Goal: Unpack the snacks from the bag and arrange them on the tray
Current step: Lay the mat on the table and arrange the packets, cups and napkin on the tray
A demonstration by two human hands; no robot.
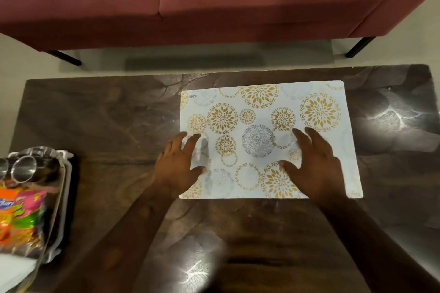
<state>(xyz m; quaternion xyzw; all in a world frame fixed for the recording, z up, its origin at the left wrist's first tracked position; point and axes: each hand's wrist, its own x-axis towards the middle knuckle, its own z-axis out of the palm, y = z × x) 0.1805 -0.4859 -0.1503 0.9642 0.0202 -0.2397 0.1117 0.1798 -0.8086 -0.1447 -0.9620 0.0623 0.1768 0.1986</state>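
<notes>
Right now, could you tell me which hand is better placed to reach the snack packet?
Left. The left hand rests on the mat's left edge, nearer the snack packet at the table's far left.

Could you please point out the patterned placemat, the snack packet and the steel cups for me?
patterned placemat (pixel 259 112): head view, bare upper middle of its surface.
snack packet (pixel 22 211): head view, middle of its orange and pink front.
steel cups (pixel 23 167): head view, rim of the nearer cup.

Dim, warm room light; overhead lamps throw white glare on the glossy table (pixel 107 126) at its right edge and near edge. Edges bend and smear, both hands slightly blurred.
</notes>
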